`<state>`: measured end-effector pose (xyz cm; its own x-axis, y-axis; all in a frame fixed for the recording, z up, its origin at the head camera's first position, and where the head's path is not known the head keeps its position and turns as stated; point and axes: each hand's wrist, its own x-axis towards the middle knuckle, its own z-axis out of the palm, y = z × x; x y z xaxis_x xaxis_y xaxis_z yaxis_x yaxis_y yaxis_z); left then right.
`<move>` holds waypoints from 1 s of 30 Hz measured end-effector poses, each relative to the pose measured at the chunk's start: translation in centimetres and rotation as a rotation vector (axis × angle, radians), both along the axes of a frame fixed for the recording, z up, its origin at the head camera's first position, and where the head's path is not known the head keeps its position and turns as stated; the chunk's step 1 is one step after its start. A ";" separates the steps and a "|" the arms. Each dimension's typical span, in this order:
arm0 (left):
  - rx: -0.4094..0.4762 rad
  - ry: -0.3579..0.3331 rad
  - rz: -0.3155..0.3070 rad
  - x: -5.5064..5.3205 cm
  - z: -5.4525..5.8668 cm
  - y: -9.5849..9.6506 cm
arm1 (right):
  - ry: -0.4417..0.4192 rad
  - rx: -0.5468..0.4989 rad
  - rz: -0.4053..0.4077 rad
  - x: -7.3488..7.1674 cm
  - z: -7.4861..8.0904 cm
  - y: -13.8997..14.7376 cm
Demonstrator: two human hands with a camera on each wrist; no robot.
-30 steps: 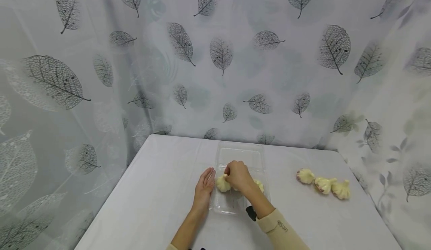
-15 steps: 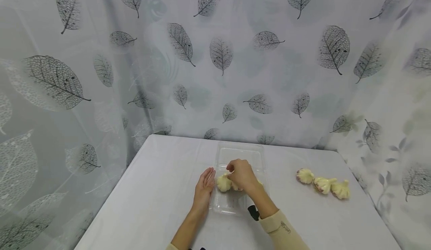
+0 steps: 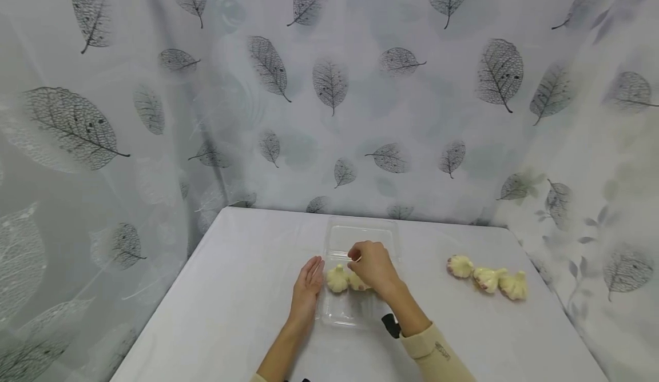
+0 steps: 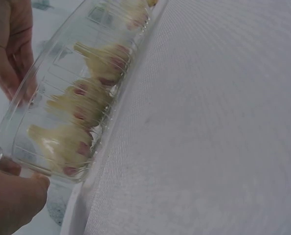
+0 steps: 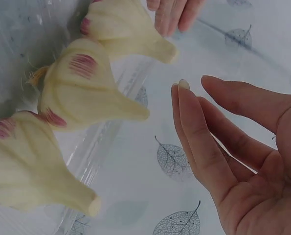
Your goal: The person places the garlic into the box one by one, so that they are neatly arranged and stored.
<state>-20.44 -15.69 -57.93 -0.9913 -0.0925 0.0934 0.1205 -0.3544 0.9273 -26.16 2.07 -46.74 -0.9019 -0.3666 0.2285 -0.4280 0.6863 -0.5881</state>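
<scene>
A clear plastic clamshell box (image 3: 342,316) lies with its lid (image 3: 362,236) folded back. Inside stand garlic bulbs in a row: the left bulb (image 3: 337,279) and another bulb (image 3: 357,282) show in the head view, while my right hand covers the rest. The right wrist view has a third bulb (image 5: 30,164). My left hand (image 3: 306,293) rests along the box's left side, fingers straight; its thumb (image 4: 35,188) touches the end wall. Just above the bulbs hovers my right hand (image 3: 374,267), fingers bent loosely, thumb and fingertips apart, holding nothing.
Three more garlic bulbs lie on the white table to the right: one bulb (image 3: 460,266), a middle bulb (image 3: 487,279) and a right bulb (image 3: 513,286). A leaf-patterned curtain (image 3: 329,113) hangs behind the table (image 3: 247,267).
My right hand has let go of the left bulb's stem and moved a little right and up. The left hand stays at the box. The head view has shifted slightly.
</scene>
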 end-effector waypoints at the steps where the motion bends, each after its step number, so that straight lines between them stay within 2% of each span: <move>1: -0.002 0.001 -0.001 0.0 0.0 0.0 | -0.005 -0.007 -0.006 0.1 0.1 0.2; 10: -0.033 0.000 0.001 0.0 -0.1 -0.1 | 0.007 -0.087 -0.055 0.6 0.5 2.7; 15: -0.024 -0.009 0.002 0.1 -0.3 -0.1 | 0.011 -0.095 -0.100 0.7 0.7 4.1; 22: -0.004 0.011 -0.005 0.0 -0.2 -0.1 | 0.012 -0.106 -0.133 0.8 1.1 6.0; 30: -0.013 0.012 -0.006 -0.1 -0.2 0.0 | 0.033 -0.111 -0.183 0.4 1.0 8.4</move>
<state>-20.51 -15.70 -58.10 -0.9907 -0.0849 0.1061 0.1291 -0.3436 0.9302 -25.73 10.48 -45.77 -0.9425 -0.1683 0.2887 -0.3222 0.6864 -0.6520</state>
